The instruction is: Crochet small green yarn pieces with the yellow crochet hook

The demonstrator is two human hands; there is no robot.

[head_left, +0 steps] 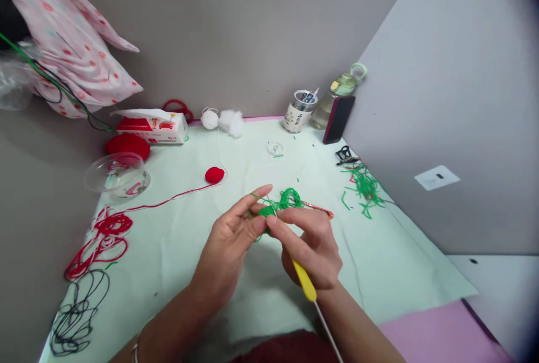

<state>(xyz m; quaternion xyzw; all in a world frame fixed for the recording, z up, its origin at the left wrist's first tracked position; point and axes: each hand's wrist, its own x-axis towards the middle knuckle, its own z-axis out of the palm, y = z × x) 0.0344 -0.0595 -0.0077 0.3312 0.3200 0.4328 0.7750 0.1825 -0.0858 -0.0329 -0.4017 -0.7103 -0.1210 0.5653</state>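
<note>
My left hand [229, 239] is closed on a small green crochet piece [266, 212], pinching it between thumb and fingers, with green yarn running over the raised index finger. Gripped in my right hand [314, 245] is a crochet hook [305, 281] with a yellow handle; its thin metal tip meets the green piece, and a white shaft sticks out below. A loose bundle of green yarn [291, 198] lies just beyond the fingertips. Partly behind the right hand rests an orange-red tool [322, 210], its kind unclear. Fingers hide much of the stitches.
On the left are red yarn [113, 225], black cord [78, 312], a clear tub [132, 183] and a tissue pack [154, 127]. A red ball [214, 175] lies mid-table. At the back stand a pen can [300, 111], bottle [326, 106] and phone [339, 120]. Green scraps [365, 186] lie right.
</note>
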